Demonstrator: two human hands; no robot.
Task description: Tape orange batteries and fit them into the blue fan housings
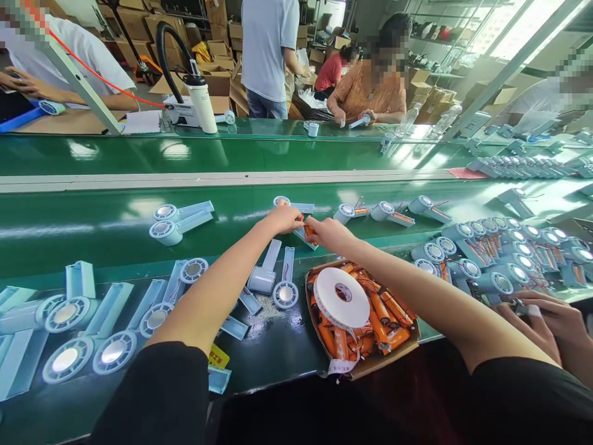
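Observation:
My left hand reaches over the green belt, its fingers pinched around something small with a bit of red at the fingertips, too small to make out. Close beside it, my right hand is closed on an orange wrapped battery. Under the fingers shows part of a light-blue fan handle; the hands hide much of it. Just behind my left hand lies another light-blue fan body. Below my right forearm, a cardboard box holds many orange batteries, with a white tape roll on top.
Light-blue fan housings crowd the left table; more with batteries and wires stand at right. A co-worker's hands work at far right. Across the belt, a person handles a part near a white cylinder.

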